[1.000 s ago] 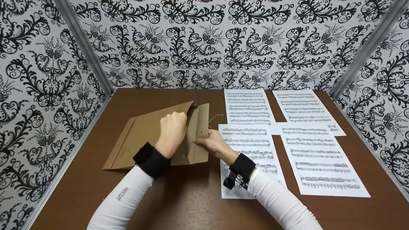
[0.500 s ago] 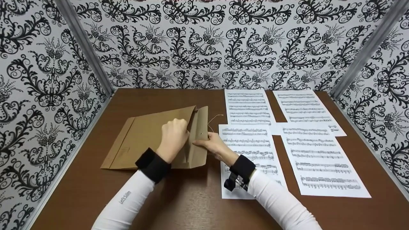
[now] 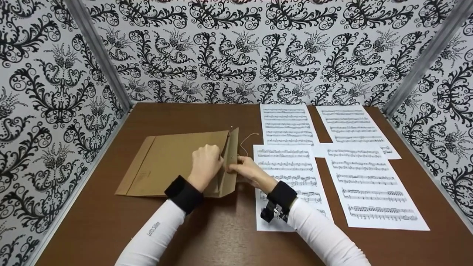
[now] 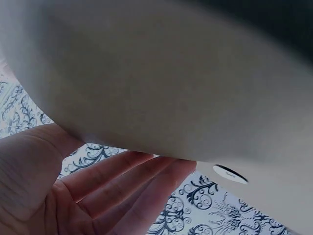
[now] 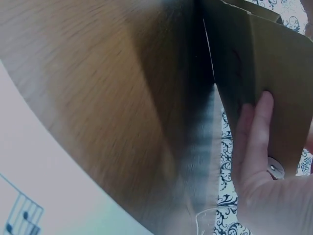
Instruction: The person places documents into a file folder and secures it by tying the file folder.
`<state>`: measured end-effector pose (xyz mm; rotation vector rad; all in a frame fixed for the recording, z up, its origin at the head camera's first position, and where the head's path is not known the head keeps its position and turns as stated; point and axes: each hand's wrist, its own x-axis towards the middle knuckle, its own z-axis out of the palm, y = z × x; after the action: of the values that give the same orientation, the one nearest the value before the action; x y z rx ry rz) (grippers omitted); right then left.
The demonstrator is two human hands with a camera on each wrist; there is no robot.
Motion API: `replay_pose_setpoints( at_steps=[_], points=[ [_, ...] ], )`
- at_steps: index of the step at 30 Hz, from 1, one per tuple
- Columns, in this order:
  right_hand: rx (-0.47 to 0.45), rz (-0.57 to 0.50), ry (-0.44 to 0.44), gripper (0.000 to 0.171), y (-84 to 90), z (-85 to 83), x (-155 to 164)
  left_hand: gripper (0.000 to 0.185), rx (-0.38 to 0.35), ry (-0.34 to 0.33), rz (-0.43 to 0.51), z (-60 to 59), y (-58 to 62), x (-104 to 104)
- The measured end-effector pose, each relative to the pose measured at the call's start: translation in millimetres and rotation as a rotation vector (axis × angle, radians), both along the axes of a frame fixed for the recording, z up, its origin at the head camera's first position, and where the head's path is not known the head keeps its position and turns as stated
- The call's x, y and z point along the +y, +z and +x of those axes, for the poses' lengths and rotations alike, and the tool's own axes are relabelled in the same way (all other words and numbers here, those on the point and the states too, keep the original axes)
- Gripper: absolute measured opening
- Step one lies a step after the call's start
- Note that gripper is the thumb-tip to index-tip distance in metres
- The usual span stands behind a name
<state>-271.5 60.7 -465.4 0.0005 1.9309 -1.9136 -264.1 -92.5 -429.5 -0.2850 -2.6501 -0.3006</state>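
Note:
A brown string-tie envelope [image 3: 173, 162] lies at the left-centre of the table, its mouth and flap [image 3: 231, 177] facing right. My left hand [image 3: 207, 162] holds the upper panel at the mouth; from the head its fingertips are hidden. In the left wrist view, fingers [image 4: 132, 186] reach behind the edge of a close tan surface [image 4: 146, 83]. My right hand [image 3: 251, 171] pinches the raised flap, thumb on the inner side and fingers outside. In the right wrist view, those fingers [image 5: 259, 127] lie along the flap beside a round button [image 5: 275, 168].
Several sheets of music lie on the right of the brown table [image 3: 221, 236], one sheet [image 3: 288, 177] right beside my right hand. A thin string [image 3: 244, 142] trails from the flap. Patterned walls [image 3: 236, 48] stand at the back and both sides.
Both hands have come slightly nearer, and the envelope's raised mouth has lowered and narrowed. The flap now stands closer to the upper panel. The music sheets have stayed put.

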Motion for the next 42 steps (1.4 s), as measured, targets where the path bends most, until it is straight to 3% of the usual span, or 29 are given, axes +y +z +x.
replay_pose_setpoints(
  at_steps=[4, 8, 22, 32, 42],
  points=[
    [-0.028, -0.007, 0.016, 0.058, -2.5, -0.6, 1.5, 0.050, 0.020, 0.004, -0.001, -2.5, -7.8, -0.1],
    [-0.036, 0.006, 0.019, 0.068, -5.6, -1.6, 3.4, 0.046, -0.005, 0.016, 0.003, -6.4, -14.6, -0.8],
    [0.033, 0.025, 0.028, 0.048, -18.2, -2.6, 5.7, 0.034, -0.109, 0.023, 0.000, -17.9, -32.5, -3.5],
    [0.020, 0.063, 0.013, 0.047, -22.6, -3.2, 3.5, 0.033, -0.104, 0.016, -0.012, -23.7, -43.7, -4.5],
    [0.017, 0.074, 0.003, 0.052, -22.5, -8.7, 1.1, 0.034, -0.104, 0.041, -0.040, -28.1, -46.5, -4.1]
  ],
)
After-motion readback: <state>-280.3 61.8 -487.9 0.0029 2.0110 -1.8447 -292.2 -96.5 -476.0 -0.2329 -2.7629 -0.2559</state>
